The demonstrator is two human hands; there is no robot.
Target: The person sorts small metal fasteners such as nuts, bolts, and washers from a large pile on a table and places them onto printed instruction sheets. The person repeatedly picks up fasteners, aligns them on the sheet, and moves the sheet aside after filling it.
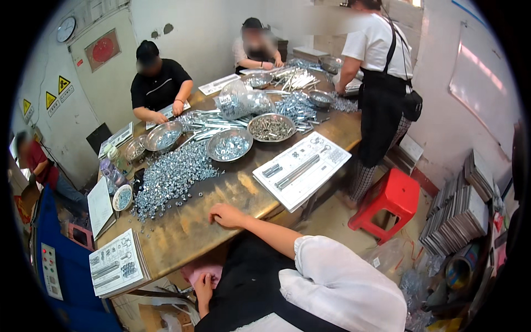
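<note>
My right hand [225, 214] rests on the table's near edge, its fingers loosely bent and apart, with nothing in it. Below the table edge, my left hand [204, 289] lies beside a pink thing [200, 271] by my lap; its fingers are bent and seem to hold nothing. Beyond my right hand, a wide heap of small silvery nuts [171, 177] spreads over the worn table [221, 199]. A metal bowl of silvery parts [229, 145] and another of darker small parts [271, 128] stand behind the heap. A board with printed part drawings [301, 170] lies to the right.
Another stack of printed boards [118, 263] sits at the table's left corner, near a small bowl [123, 197] and bottles [112, 171]. Metal rods [296, 79] and plastic bags [240, 100] lie farther back. Several people work around. A red stool [387, 202] stands at right.
</note>
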